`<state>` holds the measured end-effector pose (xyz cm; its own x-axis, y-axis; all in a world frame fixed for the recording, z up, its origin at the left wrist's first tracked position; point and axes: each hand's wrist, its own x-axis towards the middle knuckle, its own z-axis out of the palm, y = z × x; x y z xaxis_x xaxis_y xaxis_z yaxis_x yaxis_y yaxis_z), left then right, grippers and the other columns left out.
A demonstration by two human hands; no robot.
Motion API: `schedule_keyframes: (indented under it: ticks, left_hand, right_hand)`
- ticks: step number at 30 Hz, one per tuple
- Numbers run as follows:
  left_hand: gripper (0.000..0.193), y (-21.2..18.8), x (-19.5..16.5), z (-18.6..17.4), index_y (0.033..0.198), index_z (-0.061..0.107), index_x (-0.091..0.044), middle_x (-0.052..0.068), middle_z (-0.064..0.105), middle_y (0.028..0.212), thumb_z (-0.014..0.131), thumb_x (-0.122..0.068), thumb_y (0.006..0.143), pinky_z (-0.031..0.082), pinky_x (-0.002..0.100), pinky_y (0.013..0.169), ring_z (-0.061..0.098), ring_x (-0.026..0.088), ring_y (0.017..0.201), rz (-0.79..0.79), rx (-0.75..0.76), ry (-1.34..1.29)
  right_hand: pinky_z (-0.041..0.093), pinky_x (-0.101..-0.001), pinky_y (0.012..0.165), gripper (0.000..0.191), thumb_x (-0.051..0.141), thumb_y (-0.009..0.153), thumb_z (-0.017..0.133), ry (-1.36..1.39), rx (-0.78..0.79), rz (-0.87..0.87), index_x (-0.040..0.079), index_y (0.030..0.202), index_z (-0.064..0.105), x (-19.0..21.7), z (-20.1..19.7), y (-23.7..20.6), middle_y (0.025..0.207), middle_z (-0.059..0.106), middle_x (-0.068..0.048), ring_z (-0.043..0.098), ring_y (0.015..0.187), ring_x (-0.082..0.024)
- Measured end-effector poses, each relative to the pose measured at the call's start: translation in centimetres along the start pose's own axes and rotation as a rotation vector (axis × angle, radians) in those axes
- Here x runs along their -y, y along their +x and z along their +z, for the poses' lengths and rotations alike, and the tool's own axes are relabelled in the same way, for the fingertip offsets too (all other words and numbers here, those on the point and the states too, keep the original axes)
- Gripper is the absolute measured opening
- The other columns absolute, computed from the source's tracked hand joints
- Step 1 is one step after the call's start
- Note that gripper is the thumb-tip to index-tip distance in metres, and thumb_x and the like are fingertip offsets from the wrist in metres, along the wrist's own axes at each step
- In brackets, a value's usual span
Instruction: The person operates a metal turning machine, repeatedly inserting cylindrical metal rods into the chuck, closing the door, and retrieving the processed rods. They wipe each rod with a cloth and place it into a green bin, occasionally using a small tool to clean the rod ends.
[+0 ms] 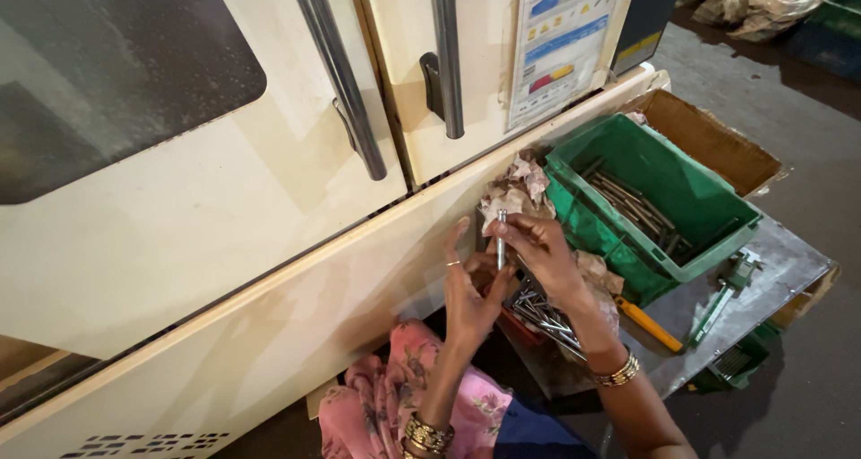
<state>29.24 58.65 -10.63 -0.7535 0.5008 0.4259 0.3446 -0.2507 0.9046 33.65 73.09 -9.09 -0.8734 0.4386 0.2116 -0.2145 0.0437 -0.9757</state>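
- The right hand (543,253) is pinching a slim metal pin (501,239) upright, its grip clamped together on the top end, at about 11 o'clock from the palm.
- The left hand (471,293) is standing open at 9 o'clock of the pin, fingers apart; the thumb seems to be touching the pin's lower end, though the view is too blurred there to be sure.
- The pin is looking rigid, smooth and light; bare steel is likely sliding between fingertips, so a pinch near each end should be steadying it best.
- More such pins are lying in a loose pile (543,317) at 6 o'clock, on the steel bench (789,266).
- A green crate (708,217) at 2 o'clock is holding longer rods.
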Motion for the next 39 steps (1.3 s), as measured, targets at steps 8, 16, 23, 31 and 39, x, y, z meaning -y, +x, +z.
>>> schedule_keyframes:
  ticks: [8,16,23,31,39]
  left_hand:
    - [0.085,-0.4,1.6,-0.7,0.154,0.026,-0.006,0.008,0.070,0.080,0.078,-0.005,0.087,0.050,0.031,0.056,0.065,0.017,0.060,-0.113,-0.026,0.250]
    - [0.062,-0.2,4.1,-0.2,0.157,0.020,-0.004,0.009,0.070,0.110,0.056,-0.005,0.107,0.055,0.029,0.083,0.069,0.015,0.096,0.069,0.007,-0.004]
    - [0.070,0.1,3.7,0.1,0.158,0.021,-0.011,0.005,0.064,0.086,0.060,-0.005,0.101,0.044,0.023,0.056,0.053,0.008,0.065,-0.174,-0.005,-0.117]
    - [0.071,-0.1,3.0,0.1,0.153,0.030,-0.010,0.006,0.069,0.082,0.068,0.000,0.094,0.052,0.025,0.064,0.065,0.012,0.070,-0.078,-0.106,0.120]
    - [0.066,-0.3,3.5,-0.2,0.154,0.028,-0.008,0.005,0.072,0.088,0.063,-0.002,0.099,0.052,0.025,0.071,0.065,0.011,0.076,-0.103,-0.051,-0.013]
  right_hand:
    - [0.053,-0.0246,0.064,0.021,0.012,0.087,0.079,-0.218,-0.008,0.037,0.000,0.104,0.077,0.1,0.1,0.0,0.086,0.076,-0.002,0.065,0.074,-0.007]
    - [0.050,-0.0223,0.060,0.020,0.018,0.093,0.074,-0.255,0.006,-0.037,0.000,0.101,0.077,-2.5,0.1,0.4,0.081,0.075,-0.001,0.062,0.070,-0.004]
    - [0.051,-0.0225,0.064,0.023,0.019,0.102,0.068,-0.030,0.063,0.019,-0.003,0.099,0.072,-3.0,-0.2,0.6,0.081,0.069,-0.001,0.062,0.070,-0.004]
    - [0.053,-0.0243,0.061,0.021,0.018,0.088,0.079,-0.335,0.067,0.094,0.000,0.098,0.078,-1.8,-0.1,0.7,0.078,0.076,-0.001,0.064,0.070,-0.004]
    - [0.052,-0.0242,0.061,0.024,0.025,0.090,0.076,-0.283,0.092,0.076,0.002,0.094,0.080,-1.0,-0.2,0.4,0.074,0.074,0.000,0.063,0.068,-0.001]
